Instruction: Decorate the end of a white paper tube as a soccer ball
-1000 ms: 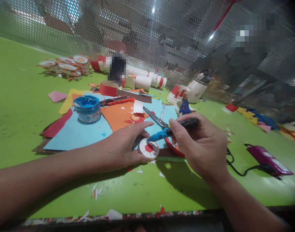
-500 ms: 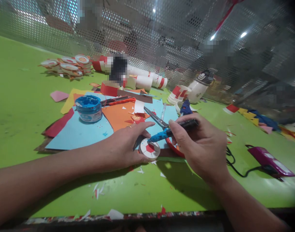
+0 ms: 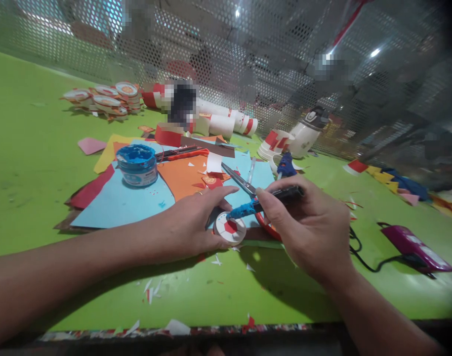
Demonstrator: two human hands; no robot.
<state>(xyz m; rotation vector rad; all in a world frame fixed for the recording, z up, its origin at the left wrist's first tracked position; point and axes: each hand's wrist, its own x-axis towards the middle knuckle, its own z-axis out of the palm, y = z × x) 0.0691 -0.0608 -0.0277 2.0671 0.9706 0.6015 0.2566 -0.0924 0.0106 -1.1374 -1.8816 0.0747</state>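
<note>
My left hand (image 3: 188, 220) is closed on the edge of a small round white disc (image 3: 237, 234), thumb in front and fingers behind. A red hexagon with dark lines running out from it marks the disc's top. In my right hand (image 3: 309, 222) is a black pen-shaped tool (image 3: 273, 199), its front end coated in blue paint. The blue tip touches or nearly touches the disc's upper face; I cannot tell which. Beyond my left hand stands an open jar of blue paint (image 3: 137, 170). Scissors (image 3: 237, 179) with red handles lie just behind the tool, partly hidden by my right hand.
Light blue paper (image 3: 114, 207) and orange paper (image 3: 183, 178) lie stacked under the jar. Behind are stacked paper discs (image 3: 109, 106), white paper cups (image 3: 220, 126) and a white bottle (image 3: 305, 136). A purple power strip (image 3: 414, 246) with a black cable lies right. Paper scraps dot the green table (image 3: 110, 301).
Both hands hold almost the same pose over the disc. The whole view has shifted very slightly; nothing was picked up or let go.
</note>
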